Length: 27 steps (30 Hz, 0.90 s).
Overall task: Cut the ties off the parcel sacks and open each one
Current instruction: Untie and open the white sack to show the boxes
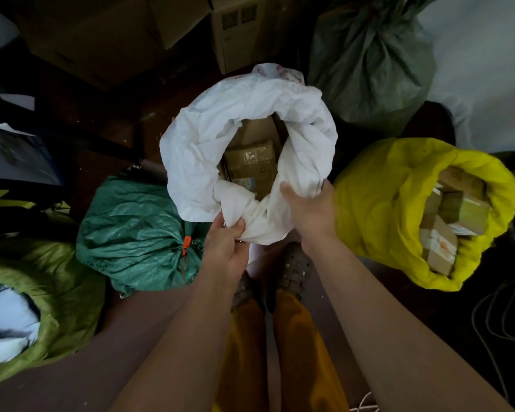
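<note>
A white parcel sack (208, 144) stands open in the middle, its rim rolled down, with brown cardboard parcels (252, 157) inside. My left hand (225, 248) grips the near fold of its rim. My right hand (308, 208) holds the rim's near right side, thumb inside the mouth. To the left lies a dark green sack (131, 227), its neck closed by an orange tie (186, 246). A yellow sack (378, 209) on the right is open and shows boxes (452, 215).
A light green sack (57, 281) at lower left is open, with white packets inside. A grey-green sack (372, 60) stands at the back right, its top bunched. Cardboard boxes (244, 31) line the back. Cables (494, 316) lie on the floor at right. My feet are below the white sack.
</note>
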Tool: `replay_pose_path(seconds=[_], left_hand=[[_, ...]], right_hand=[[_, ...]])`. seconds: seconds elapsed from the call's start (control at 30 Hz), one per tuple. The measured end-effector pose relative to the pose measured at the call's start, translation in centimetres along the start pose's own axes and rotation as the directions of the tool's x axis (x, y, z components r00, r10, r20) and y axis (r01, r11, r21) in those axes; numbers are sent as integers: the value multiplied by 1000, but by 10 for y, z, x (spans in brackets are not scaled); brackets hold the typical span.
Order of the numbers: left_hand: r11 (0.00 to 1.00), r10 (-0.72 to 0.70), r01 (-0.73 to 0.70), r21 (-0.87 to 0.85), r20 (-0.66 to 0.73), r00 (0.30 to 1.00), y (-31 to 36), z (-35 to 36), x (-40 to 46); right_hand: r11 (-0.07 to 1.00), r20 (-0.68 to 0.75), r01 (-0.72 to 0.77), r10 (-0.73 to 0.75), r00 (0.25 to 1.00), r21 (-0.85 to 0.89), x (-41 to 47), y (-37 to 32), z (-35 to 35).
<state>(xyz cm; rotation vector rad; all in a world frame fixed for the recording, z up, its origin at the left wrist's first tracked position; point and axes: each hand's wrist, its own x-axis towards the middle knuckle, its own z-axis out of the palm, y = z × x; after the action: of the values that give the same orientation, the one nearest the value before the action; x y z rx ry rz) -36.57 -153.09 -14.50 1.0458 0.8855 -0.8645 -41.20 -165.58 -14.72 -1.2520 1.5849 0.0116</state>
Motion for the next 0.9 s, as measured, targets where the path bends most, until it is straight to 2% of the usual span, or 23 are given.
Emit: replay_pose_path(seconds=[0.03, 0.07, 0.17, 0.23, 0.3, 0.37, 0.47, 0.53, 0.6, 0.63, 0.67, 0.73, 0.77, 0.8, 0.83, 0.9], left_hand=[[1000, 7, -7, -6, 24, 1000, 3, -1, 0], [1000, 17, -16, -20, 46, 999, 7, -3, 2], [996, 61, -55, -72, 80, 995, 19, -13, 13], [995, 73, -67, -81, 78, 994, 20, -18, 17], [998, 66, -67, -1, 53, 996, 18, -23, 18], [992, 44, -40, 120, -33, 998, 18, -26, 19], [952, 88, -12, 305, -237, 968, 21, -22, 16], [903, 192, -14, 429, -374, 908, 23, -9, 9], [841, 343, -33, 540, -485, 804, 26, 10, -2], [779, 461, -78, 623, -484, 744, 28, 18, -7], [664, 617, -160, 730, -415, 669, 31, 25, -13], [276, 872, -350, 895, -80, 482, 40, 35, -20], [89, 907, -415, 905, 99, 410, 46, 41, -22], [-61, 896, -458, 887, 251, 366, 53, 48, -22], [-191, 859, -471, 861, 379, 344, 59, 55, -19], [-416, 736, -428, 803, 573, 360, 70, 73, -9]], right_hand=[[1000, 10, 22, -22, 1000, -2, 1, -1, 1], [998, 28, 9, -11, 1000, 70, 3, -1, 1], [892, 184, -194, 127, 975, 409, 7, 3, 0], [841, 248, -285, 187, 951, 460, 9, 12, 0], [833, 285, -351, 244, 927, 428, 11, 18, 0], [856, 314, -387, 285, 906, 342, 12, 20, -3], [927, 259, -321, 268, 928, 192, 16, 15, -10], [959, 180, -256, 232, 956, 120, 18, 12, -11], [984, 104, -179, 176, 979, 11, 18, 7, -11], [990, 70, -132, 136, 988, -60, 18, 3, -12], [989, 45, -85, 91, 995, -117, 18, 0, -12], [985, 16, -6, 9, 1000, -171, 19, -9, -13], [979, 4, 33, -33, 999, -200, 19, -14, -12], [964, -19, 76, -83, 996, -256, 19, -19, -12], [936, -44, 125, -147, 988, -328, 18, -24, -12], [865, -63, 265, -321, 945, -426, 17, -36, -10]])
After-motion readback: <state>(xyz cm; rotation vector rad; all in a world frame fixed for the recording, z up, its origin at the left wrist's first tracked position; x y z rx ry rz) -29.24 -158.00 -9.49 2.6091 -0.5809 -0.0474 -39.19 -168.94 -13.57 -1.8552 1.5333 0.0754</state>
